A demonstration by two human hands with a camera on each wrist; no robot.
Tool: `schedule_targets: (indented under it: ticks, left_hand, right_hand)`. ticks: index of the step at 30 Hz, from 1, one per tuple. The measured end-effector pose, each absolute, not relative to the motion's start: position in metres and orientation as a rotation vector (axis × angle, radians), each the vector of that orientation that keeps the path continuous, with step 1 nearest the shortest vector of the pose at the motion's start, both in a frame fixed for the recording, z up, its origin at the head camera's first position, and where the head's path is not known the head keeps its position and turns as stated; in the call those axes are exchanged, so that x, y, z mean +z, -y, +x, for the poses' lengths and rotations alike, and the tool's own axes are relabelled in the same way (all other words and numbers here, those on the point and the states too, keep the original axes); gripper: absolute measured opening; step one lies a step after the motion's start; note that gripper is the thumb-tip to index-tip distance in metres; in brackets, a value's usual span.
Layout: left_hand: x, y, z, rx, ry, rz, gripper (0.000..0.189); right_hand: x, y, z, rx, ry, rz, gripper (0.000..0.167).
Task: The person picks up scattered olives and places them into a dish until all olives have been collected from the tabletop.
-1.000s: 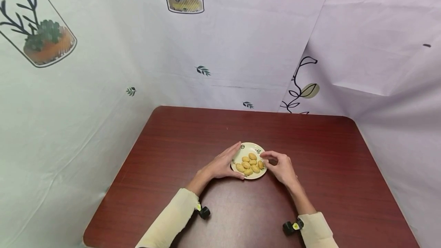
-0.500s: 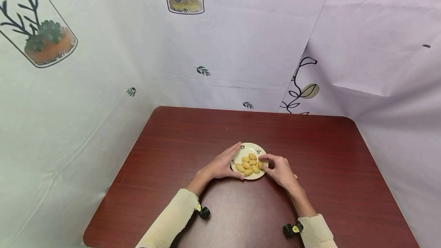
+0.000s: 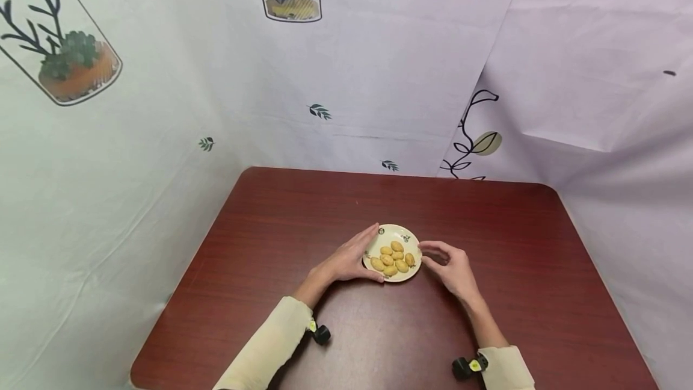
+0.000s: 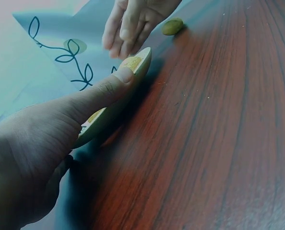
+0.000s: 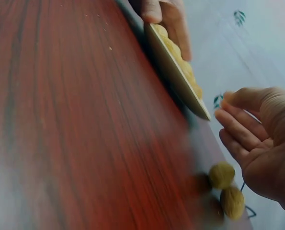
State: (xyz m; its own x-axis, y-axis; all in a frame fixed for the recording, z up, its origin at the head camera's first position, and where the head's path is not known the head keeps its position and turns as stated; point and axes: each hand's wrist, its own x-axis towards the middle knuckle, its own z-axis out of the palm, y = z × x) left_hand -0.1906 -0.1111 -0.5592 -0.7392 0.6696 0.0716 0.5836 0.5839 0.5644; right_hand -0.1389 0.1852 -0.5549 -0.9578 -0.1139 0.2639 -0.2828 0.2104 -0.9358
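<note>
A small cream plate (image 3: 392,233) with dark printed motifs bears several tan walnuts (image 3: 387,259). My left hand (image 3: 348,259) holds the plate's left side, thumb at the near rim and fingers round toward the far rim. In the left wrist view, that thumb (image 4: 106,91) lies over the plate's edge. Just off the right rim is my right hand (image 3: 452,268), holding nothing, with a gap between thumb and fingertips. The right wrist view shows two loose walnuts (image 5: 222,175) on the table below this hand; from the head view they are hidden behind it.
The dark red wooden table (image 3: 303,209) has rounded far corners. Pale printed cloth (image 3: 379,77) hangs behind it and along both sides. Each wrist carries a small black camera (image 3: 322,334) by the cream sleeve.
My right hand's fingers were at the rightmost walnut on the plate; they have drawn back to the right, past the rim, leaving it there. The left hand and plate stay put.
</note>
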Motion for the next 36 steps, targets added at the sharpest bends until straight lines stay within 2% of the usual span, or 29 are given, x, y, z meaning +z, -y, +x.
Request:
schedule_targets:
  ticks: [19,36]
  left_hand:
    - [-0.557,0.112,-0.191,0.866,-2.654,1.040,0.129]
    - [-0.557,0.111,-0.190,0.873,-2.657,1.044,0.129]
  right_hand:
    - [-0.553,-0.242,-0.121,1.996,2.148,0.246,0.035]
    - [-0.558,-0.262,-0.106,2.012,2.266,0.258,0.034]
